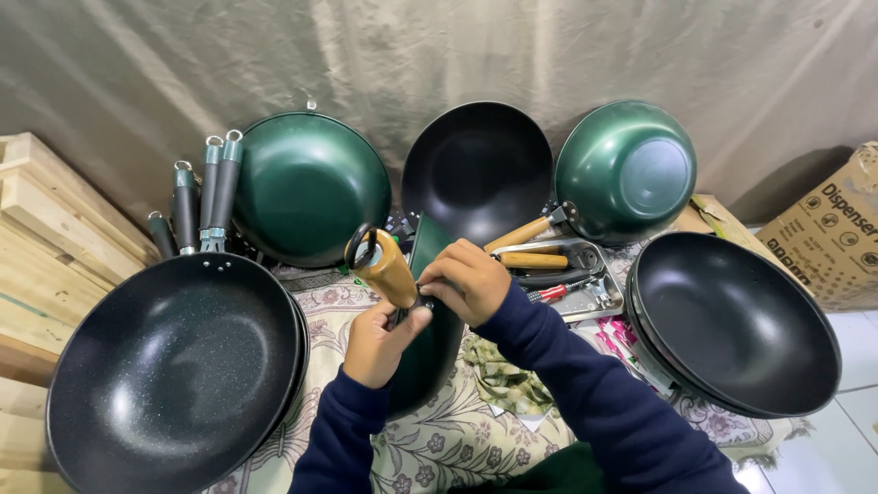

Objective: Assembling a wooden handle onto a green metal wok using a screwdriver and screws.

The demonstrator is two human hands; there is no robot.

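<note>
Hands centre: my left hand (380,343) grips green wok (430,338) on edge, right hand (468,279) fingers pinched at wooden handle (384,265) base. Black woks crowd 9 (174,366) and 3 o'clock (732,320); floral cloth (457,439) open at 6.

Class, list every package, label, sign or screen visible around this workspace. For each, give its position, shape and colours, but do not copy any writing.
Cardboard box: far right edge, beside the black wok; tilted, brown, with dark printed lettering and small pictograms.
Flat cardboard piece: behind that wok, right of the upturned green wok; brown, with a greenish edge.
Pink-and-white packets: on the floral cloth, just left of the black wok; small, partly hidden.
No screens or signs.
</note>
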